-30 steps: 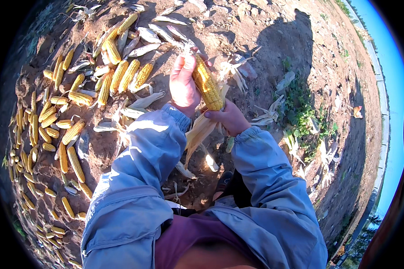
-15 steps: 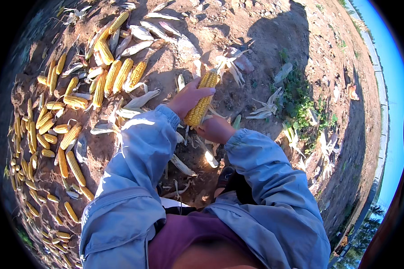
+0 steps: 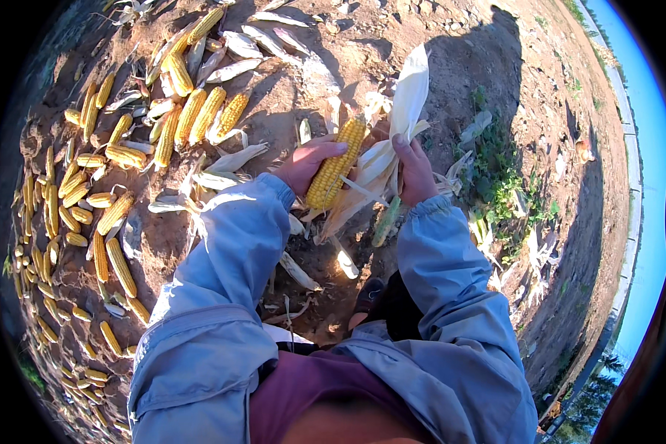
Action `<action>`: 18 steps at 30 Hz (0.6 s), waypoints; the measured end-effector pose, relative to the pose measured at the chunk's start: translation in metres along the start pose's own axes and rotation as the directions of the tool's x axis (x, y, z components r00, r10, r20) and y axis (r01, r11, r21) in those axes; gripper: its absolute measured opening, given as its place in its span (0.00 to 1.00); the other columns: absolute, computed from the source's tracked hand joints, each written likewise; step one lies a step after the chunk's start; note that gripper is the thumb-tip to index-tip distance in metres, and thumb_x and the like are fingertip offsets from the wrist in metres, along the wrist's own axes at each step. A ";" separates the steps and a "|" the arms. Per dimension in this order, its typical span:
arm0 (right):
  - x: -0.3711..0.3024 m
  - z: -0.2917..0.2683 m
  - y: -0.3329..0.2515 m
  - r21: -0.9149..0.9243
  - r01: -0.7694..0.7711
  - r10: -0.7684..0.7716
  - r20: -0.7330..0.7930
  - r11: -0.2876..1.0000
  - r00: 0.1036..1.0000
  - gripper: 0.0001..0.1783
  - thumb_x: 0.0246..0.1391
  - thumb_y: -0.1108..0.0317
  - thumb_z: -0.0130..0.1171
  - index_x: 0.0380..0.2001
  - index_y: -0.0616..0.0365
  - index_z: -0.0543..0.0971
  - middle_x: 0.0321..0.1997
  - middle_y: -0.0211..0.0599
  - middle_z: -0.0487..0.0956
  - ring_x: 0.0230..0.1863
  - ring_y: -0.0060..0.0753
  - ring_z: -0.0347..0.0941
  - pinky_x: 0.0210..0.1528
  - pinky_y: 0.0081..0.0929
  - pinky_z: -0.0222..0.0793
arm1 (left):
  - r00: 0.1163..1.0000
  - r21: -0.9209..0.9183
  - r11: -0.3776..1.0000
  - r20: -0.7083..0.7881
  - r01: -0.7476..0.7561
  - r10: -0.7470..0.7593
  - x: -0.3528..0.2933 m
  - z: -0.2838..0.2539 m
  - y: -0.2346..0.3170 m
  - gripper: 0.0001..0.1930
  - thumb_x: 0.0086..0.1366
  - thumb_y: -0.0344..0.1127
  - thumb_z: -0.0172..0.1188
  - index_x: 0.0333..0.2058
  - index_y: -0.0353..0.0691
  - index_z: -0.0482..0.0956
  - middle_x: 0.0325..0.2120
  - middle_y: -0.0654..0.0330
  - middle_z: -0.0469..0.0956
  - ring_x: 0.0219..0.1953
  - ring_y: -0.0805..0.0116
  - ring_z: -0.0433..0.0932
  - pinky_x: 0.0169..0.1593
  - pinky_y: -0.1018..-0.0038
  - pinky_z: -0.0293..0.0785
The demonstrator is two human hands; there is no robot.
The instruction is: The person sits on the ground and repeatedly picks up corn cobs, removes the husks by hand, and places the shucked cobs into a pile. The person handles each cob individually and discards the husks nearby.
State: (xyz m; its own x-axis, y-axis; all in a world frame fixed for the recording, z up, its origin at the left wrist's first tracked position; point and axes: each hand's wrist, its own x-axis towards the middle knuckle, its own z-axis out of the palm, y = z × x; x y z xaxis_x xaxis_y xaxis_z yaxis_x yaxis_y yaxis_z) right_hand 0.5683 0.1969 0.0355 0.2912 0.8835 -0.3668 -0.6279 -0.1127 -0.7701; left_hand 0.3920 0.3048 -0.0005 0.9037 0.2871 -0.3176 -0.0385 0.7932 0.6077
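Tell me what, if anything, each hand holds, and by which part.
Left hand: the cob, around its middle. Right hand: the husk, partway along its length.

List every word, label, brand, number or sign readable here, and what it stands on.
There are none: no text shows on the jacket, the ear in the left hand or the husk in the right hand. The far wall is too small to judge.

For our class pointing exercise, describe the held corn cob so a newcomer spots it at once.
Find the two blue-grey sleeves reaching up the middle. At the left one's end, the left hand holds a yellow cob. Unlike the cobs lying at left, it is off the ground.
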 end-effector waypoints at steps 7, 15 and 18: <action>0.015 -0.021 0.024 -0.673 -0.006 -0.101 -0.120 0.739 0.988 0.17 0.50 0.68 0.56 0.42 0.63 0.68 0.38 0.35 0.73 0.37 0.24 0.69 0.38 0.22 0.67 | 0.896 0.055 0.947 -0.345 0.316 -0.279 -0.051 -0.016 -0.027 0.17 0.58 0.41 0.54 0.41 0.36 0.66 0.28 0.57 0.72 0.23 0.67 0.74 0.25 0.68 0.74; 0.024 -0.067 0.082 -0.901 -0.011 0.033 0.004 0.433 0.999 0.32 0.50 0.66 0.55 0.57 0.62 0.55 0.49 0.41 0.66 0.42 0.29 0.65 0.43 0.24 0.63 | 0.172 -0.090 0.893 -0.985 -0.441 -0.015 -0.363 -0.143 -0.020 0.19 0.55 0.44 0.57 0.38 0.35 0.70 0.27 0.51 0.74 0.23 0.60 0.76 0.24 0.64 0.73; 0.027 -0.080 0.098 -0.943 -0.156 0.152 -0.115 0.295 0.982 0.30 0.50 0.68 0.55 0.55 0.63 0.58 0.50 0.42 0.66 0.43 0.30 0.66 0.45 0.24 0.62 | -0.613 0.616 0.321 -0.780 -0.720 0.122 -0.570 -0.122 0.011 0.20 0.59 0.47 0.50 0.42 0.37 0.68 0.35 0.50 0.74 0.39 0.57 0.74 0.42 0.61 0.71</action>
State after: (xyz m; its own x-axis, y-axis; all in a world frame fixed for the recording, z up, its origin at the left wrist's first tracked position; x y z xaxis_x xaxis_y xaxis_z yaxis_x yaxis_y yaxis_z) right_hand 0.5729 0.1736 -0.0917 0.2730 0.7979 -0.5374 0.4500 -0.5997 -0.6617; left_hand -0.1758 0.2148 0.0983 -0.8918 0.3397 -0.2989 -0.4000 -0.2831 0.8717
